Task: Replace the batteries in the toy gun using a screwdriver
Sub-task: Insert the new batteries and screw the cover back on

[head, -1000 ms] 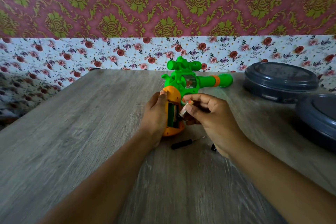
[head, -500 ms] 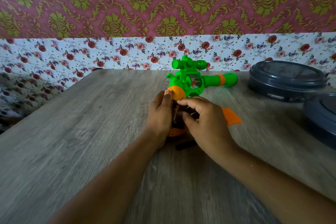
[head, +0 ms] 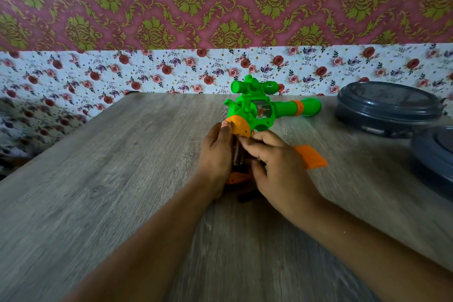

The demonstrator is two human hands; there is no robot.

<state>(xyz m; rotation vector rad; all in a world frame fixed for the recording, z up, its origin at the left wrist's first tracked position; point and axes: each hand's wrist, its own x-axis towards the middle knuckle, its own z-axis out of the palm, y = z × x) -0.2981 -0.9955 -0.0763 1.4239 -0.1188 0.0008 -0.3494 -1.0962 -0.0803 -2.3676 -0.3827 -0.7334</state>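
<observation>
A green toy gun [head: 259, 110] with an orange grip lies on the wooden table [head: 122, 179], barrel pointing right. My left hand [head: 215, 154] grips the orange handle from the left side. My right hand [head: 277, 167] has its fingertips pressed onto a battery [head: 237, 154] in the open compartment of the grip. The orange battery cover [head: 311, 156] lies on the table just right of my right hand. A black screwdriver handle [head: 247, 196] peeks out below my right hand; its shaft is hidden.
Two dark grey round lidded containers stand at the right, one [head: 387, 108] near the wall and one [head: 434, 154] at the frame's edge. A floral-papered wall [head: 147, 73] rises behind the table's far edge.
My right hand brought the battery from above the grip down into the compartment and now presses on it. The orange cover came into view to its right. The camera shifted slightly.
</observation>
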